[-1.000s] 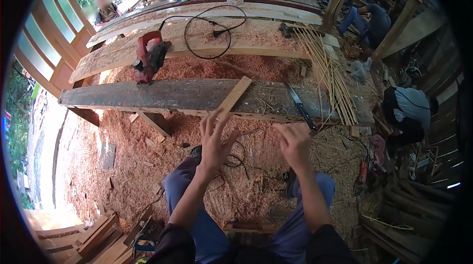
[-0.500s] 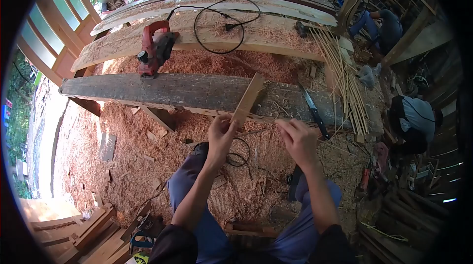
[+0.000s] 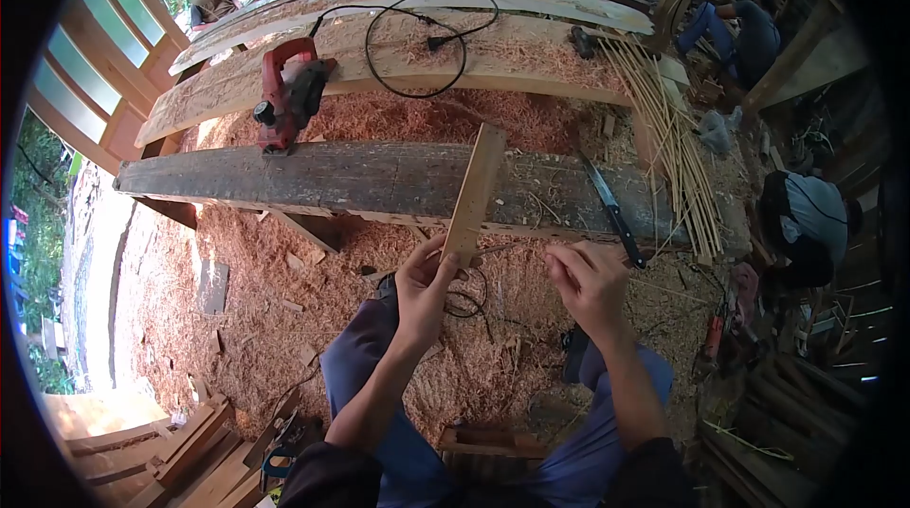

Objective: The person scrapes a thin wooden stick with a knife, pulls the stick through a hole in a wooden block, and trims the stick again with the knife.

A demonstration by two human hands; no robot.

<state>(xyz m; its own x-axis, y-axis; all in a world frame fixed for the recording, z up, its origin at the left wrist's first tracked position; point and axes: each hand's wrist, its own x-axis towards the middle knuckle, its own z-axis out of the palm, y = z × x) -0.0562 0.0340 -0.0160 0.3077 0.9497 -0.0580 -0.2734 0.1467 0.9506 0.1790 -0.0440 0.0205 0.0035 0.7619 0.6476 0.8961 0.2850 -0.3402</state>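
A flat piece of wood (image 3: 477, 190) stands tilted up from my left hand (image 3: 424, 292), whose fingers and thumb are wrapped round its lower end. My right hand (image 3: 590, 288) is held apart to the right, thumb and fingertips pinched together. Anything between those fingertips is too small to make out. Beyond both hands lies a dark, worn plank (image 3: 370, 176). A knife with a black handle (image 3: 623, 231) rests on its right part, blade pointing away. Thin wooden strips (image 3: 668, 129) lie in a loose bundle beside the knife.
A red power planer (image 3: 287, 96) sits at the plank's far edge. Its black cable (image 3: 464, 58) loops over a pale board (image 3: 379, 58). Wood shavings (image 3: 265, 318) cover the ground. Other people (image 3: 810, 214) crouch at the right. Lumber offcuts (image 3: 180, 446) lie lower left.
My right hand has moved a little right and down, away from the wood piece. The wood piece stands more upright, and the view has shifted slightly.
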